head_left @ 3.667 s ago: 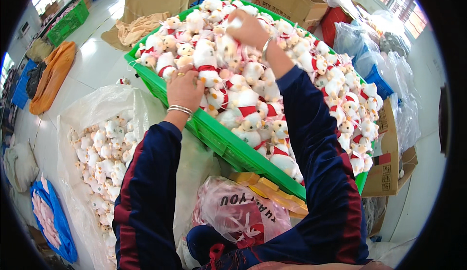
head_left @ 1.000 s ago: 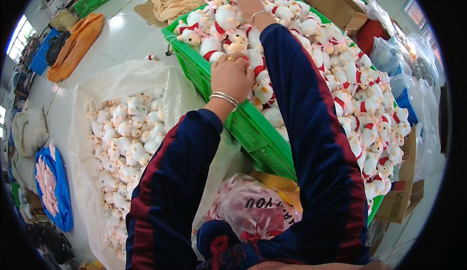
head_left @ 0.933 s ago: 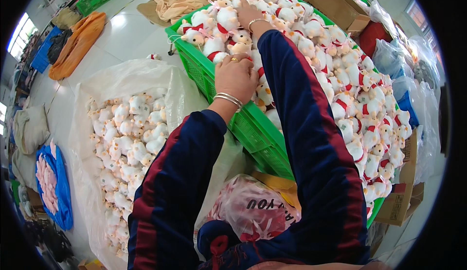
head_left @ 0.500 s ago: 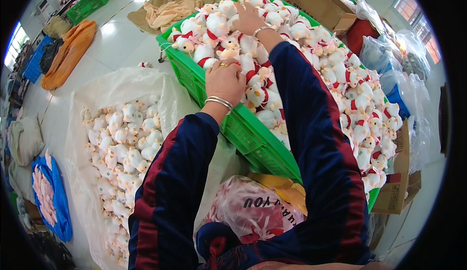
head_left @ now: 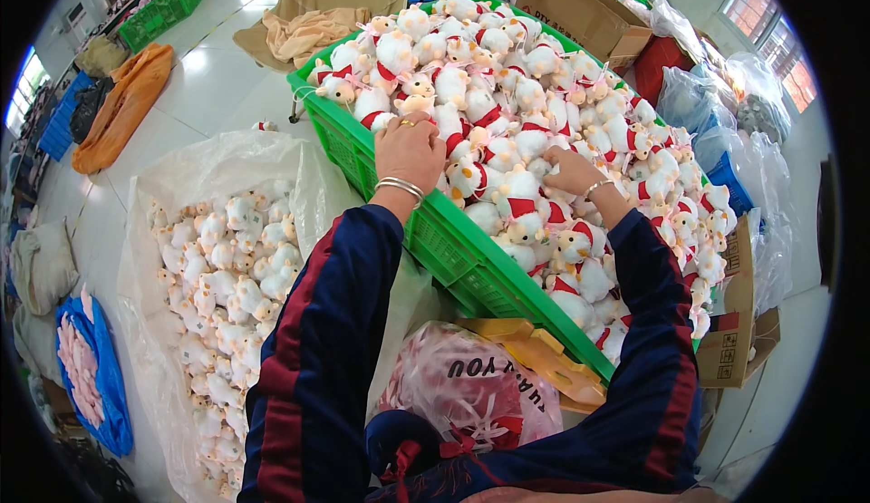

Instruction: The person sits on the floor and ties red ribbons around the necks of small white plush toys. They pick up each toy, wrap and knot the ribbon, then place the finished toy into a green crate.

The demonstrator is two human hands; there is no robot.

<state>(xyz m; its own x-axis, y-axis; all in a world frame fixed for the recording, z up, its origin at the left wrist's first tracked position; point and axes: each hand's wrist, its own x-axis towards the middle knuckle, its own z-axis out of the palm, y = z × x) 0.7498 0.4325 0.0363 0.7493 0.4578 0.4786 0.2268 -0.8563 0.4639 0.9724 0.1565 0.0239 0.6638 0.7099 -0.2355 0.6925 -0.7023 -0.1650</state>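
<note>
Sifting fluffy plush toys [head_left: 507,131] barehanded

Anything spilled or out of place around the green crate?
One small white plush toy lies alone on the pale floor left of the green plastic crate, outside both the crate and the clear plastic bag of toys. Otherwise nothing stands out.

Fuzzy plush toys [head_left: 507,131] in a glossy green plastic crate [head_left: 453,254]; thin, crinkled clear plastic bag [head_left: 227,163].

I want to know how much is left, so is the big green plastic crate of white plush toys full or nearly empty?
Full. The green plastic crate is heaped above its rim with white plush toys, and both hands rest on the pile.
</note>
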